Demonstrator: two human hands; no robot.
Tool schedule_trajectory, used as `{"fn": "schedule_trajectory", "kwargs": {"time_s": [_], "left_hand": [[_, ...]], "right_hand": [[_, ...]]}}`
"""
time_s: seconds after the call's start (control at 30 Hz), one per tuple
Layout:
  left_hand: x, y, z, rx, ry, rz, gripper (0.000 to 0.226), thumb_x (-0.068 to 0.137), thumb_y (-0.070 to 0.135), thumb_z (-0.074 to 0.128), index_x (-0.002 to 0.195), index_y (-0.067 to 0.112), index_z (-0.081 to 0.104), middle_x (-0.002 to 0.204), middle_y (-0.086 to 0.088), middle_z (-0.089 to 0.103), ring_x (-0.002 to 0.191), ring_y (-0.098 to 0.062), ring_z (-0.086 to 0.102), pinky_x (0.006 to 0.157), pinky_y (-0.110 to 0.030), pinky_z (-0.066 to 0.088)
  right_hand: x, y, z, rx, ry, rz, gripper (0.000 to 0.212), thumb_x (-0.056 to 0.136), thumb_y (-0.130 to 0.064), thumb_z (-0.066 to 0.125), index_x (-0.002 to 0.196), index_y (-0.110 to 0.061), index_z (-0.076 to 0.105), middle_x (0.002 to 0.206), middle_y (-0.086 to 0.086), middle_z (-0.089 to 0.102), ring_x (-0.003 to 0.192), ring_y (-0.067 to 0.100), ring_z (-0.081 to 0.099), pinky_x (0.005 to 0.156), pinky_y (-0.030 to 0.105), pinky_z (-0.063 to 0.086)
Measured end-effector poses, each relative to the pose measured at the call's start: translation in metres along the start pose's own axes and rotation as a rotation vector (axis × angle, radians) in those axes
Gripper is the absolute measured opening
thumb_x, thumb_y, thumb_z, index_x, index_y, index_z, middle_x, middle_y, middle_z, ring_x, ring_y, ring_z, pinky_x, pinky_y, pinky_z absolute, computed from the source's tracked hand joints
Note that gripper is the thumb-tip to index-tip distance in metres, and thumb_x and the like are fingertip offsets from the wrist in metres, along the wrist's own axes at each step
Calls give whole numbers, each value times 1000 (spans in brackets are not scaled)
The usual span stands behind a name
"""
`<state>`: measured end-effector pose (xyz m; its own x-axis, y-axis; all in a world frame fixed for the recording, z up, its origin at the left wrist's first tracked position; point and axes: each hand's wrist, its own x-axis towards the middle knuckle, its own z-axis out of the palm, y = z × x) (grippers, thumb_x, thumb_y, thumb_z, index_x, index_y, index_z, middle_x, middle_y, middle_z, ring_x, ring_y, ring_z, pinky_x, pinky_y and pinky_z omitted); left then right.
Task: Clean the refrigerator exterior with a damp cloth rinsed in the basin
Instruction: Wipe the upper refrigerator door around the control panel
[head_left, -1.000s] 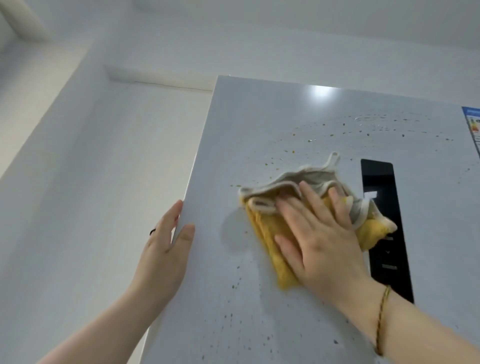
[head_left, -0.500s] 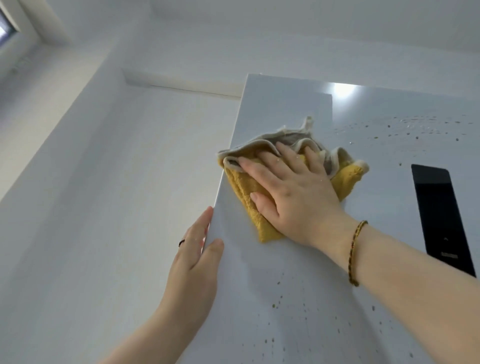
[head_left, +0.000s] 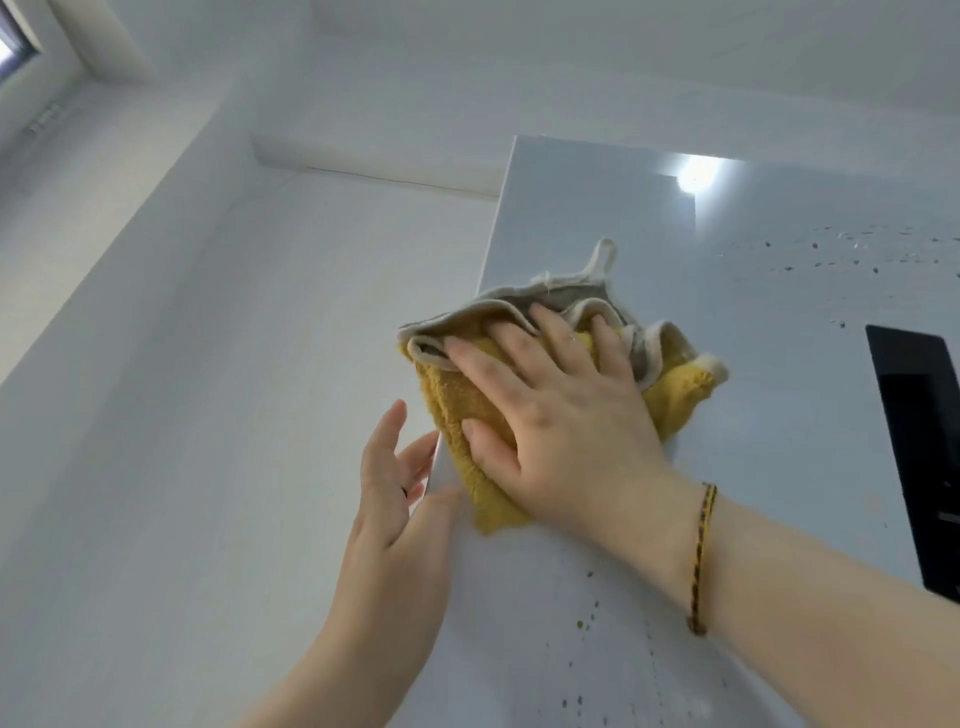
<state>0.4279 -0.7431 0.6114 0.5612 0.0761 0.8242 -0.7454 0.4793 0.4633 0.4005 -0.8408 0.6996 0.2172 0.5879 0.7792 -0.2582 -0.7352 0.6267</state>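
Note:
The pale grey refrigerator door (head_left: 769, 415) fills the right of the view, seen from below. My right hand (head_left: 556, 415) lies flat on a crumpled yellow and grey cloth (head_left: 457, 410), pressing it against the door's upper left edge. The cloth overhangs that edge a little, and its hanging loop points up. My left hand (head_left: 395, 519) is at the door's left edge just below the cloth, fingers spread, thumb on the door front. Small brown specks dot the door at the upper right and near the bottom.
A black control panel (head_left: 924, 457) runs down the door at the far right. White wall (head_left: 182, 415) stands to the left of the refrigerator, with a window corner (head_left: 15, 47) at the top left. The ceiling is close above the refrigerator top.
My right hand has slid the cloth from beside the black panel left and up to the door's left edge. My left hand has stayed along that edge, now just under the cloth.

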Motion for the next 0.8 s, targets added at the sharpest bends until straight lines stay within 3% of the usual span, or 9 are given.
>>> {"fn": "schedule_trajectory", "kwargs": {"time_s": [0.1, 0.23, 0.3, 0.37, 0.47, 0.53, 0.63, 0.73, 0.8], "left_hand": [[0, -2, 1, 7, 1, 4, 48, 69, 29, 47, 96, 66, 34, 118, 24, 53, 120, -8, 47, 105, -39, 34], [1, -8, 0, 20, 1, 24, 48, 63, 30, 41, 92, 68, 37, 116, 29, 54, 120, -8, 48, 104, -43, 37], [3, -13, -2, 43, 4, 41, 47, 63, 30, 42, 93, 67, 40, 114, 32, 54, 118, -4, 48, 103, -42, 38], [4, -17, -3, 91, 18, 66, 47, 63, 31, 42, 93, 67, 39, 107, 40, 50, 115, 5, 46, 99, -32, 39], [6, -19, 0, 256, 29, 127, 41, 66, 35, 40, 94, 65, 34, 103, 45, 40, 104, 19, 39, 80, -11, 34], [5, -19, 2, 346, 33, 140, 35, 73, 36, 41, 95, 62, 33, 102, 46, 32, 98, 26, 34, 77, -4, 30], [5, -22, 4, 419, 46, 179, 39, 65, 39, 39, 97, 60, 33, 102, 46, 30, 89, 39, 25, 75, 11, 22], [6, -24, 4, 419, 49, 168, 28, 78, 42, 46, 96, 59, 35, 103, 45, 32, 98, 24, 35, 76, 10, 24], [6, -25, 1, 436, 44, 190, 38, 60, 56, 40, 97, 63, 33, 103, 46, 33, 99, 25, 34, 78, 6, 27]], "right_hand": [[33, 23, -11, -19, -97, 30, 65, 81, -54, 19, 138, -29, 37, 140, 3, 43, 131, 30, 35, 105, 56, 22], [97, 73, -17, 13, -72, 443, 54, 95, -44, 26, 145, -25, 18, 150, 3, 25, 139, 29, 18, 111, 54, 13], [105, 69, -12, 19, -45, 527, 52, 96, -40, 26, 145, -23, 17, 151, 4, 24, 140, 31, 16, 110, 57, 9], [104, 54, -5, 11, -45, 403, 50, 96, -40, 25, 144, -27, 19, 150, 2, 25, 140, 30, 15, 110, 57, 8], [96, 49, -7, 6, -91, 57, 47, 96, -42, 27, 142, -33, 25, 150, -7, 26, 140, 21, 15, 112, 50, 8], [97, 65, -15, 25, -117, 6, 47, 96, -43, 29, 142, -34, 26, 150, -9, 26, 140, 16, 15, 114, 44, 7], [95, 103, -20, 14, -39, 197, 48, 96, -44, 30, 142, -31, 27, 150, -6, 28, 140, 18, 19, 114, 41, 8], [85, 144, -27, -36, 1, 563, 47, 96, -41, 27, 140, -24, 30, 148, 4, 32, 136, 28, 25, 111, 47, 14], [84, 152, -29, -47, 4, 819, 48, 96, -38, 24, 139, -18, 31, 146, 11, 32, 134, 33, 26, 109, 51, 15]]}}
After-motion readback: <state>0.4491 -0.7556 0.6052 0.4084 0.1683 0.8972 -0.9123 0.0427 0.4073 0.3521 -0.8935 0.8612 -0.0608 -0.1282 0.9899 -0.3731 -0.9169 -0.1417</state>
